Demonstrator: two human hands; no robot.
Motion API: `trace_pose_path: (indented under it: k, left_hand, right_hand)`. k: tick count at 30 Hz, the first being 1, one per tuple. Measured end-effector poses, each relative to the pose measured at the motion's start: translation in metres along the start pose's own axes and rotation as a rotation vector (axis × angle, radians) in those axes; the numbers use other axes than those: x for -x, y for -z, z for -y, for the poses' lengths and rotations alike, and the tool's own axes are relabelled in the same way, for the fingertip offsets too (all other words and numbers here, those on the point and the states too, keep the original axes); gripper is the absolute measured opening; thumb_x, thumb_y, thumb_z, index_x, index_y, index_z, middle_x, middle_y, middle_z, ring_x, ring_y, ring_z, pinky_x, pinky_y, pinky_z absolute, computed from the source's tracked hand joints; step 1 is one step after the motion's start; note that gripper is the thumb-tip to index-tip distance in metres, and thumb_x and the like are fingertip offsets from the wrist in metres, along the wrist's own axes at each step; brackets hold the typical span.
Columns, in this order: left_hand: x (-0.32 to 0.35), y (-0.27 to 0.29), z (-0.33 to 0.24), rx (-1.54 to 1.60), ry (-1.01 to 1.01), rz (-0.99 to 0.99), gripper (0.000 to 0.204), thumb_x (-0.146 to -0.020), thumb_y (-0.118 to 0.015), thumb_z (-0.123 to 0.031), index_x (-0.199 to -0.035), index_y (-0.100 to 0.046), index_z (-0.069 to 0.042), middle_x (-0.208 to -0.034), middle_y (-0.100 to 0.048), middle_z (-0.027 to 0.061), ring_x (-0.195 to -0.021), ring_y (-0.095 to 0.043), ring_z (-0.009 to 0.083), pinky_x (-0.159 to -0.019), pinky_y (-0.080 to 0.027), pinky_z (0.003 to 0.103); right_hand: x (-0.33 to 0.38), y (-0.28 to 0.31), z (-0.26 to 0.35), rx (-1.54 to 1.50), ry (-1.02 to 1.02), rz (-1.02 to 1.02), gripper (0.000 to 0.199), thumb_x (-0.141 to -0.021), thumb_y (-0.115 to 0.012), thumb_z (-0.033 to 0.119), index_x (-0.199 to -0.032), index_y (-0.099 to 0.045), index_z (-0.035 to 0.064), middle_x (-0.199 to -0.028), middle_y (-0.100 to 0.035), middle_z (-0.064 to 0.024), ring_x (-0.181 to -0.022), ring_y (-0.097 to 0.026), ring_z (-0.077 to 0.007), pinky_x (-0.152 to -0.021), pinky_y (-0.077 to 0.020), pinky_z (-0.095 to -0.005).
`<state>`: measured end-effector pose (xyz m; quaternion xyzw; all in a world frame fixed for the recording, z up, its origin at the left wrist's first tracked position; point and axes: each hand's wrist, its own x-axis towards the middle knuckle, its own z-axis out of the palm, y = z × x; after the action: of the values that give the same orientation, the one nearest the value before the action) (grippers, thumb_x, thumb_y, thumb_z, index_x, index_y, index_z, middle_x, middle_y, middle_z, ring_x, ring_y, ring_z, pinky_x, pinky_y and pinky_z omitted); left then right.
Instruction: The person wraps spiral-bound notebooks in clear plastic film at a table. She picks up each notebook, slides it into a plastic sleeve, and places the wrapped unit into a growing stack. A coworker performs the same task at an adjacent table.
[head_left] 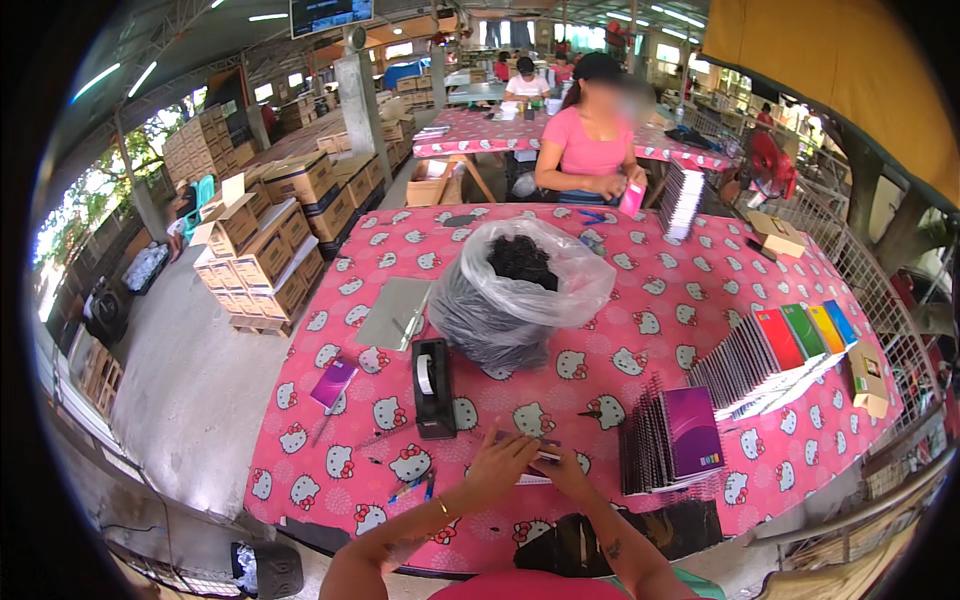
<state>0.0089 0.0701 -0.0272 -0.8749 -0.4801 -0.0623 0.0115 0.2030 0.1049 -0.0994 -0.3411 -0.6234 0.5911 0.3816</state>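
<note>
At the near edge of the table, my left hand and my right hand are closed on a small notebook. Its purple cover and white page edges show between and under my fingers, which hide most of it. To the right stands a row of spiral notebooks with a purple front cover. A black tape dispenser is just beyond my left hand. Left of it lies a loose purple cover or notebook. Blue-handled scissors or pliers lie near my left forearm.
A pink patterned cloth covers the table. On it stand a plastic bag of black coils, a grey sheet and coloured notebook stacks. Across the table, a person in pink handles a pink item beside a tall stack.
</note>
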Motion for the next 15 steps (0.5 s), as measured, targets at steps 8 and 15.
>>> trace_pose_path:
  k: [8,15]
  left_hand:
    - [0.015,-0.008,-0.040,0.074,0.078,-0.266,0.069,-0.093,-0.057,-0.043,-0.147,-0.040,-0.003,-0.154,-0.037,0.0163,-0.142,-0.035,0.0356,-0.112,-0.027,0.061]
    - [0.003,-0.011,-0.030,0.022,0.060,-0.240,0.079,-0.095,-0.052,-0.050,-0.151,-0.030,0.001,-0.158,-0.028,0.0205,-0.146,-0.028,0.0344,-0.112,-0.025,0.062]
  right_hand:
    - [-0.007,0.001,0.013,-0.165,-0.038,-0.012,0.033,-0.089,-0.067,0.002,-0.122,-0.065,-0.0011,-0.104,-0.070,-0.0036,-0.095,-0.060,-0.0089,-0.085,-0.0519,-0.0283]
    - [-0.009,0.006,0.009,-0.082,0.011,0.034,0.037,-0.088,-0.064,-0.003,-0.126,-0.061,-0.0013,-0.108,-0.068,-0.0045,-0.098,-0.061,-0.0113,-0.085,-0.0528,-0.0288]
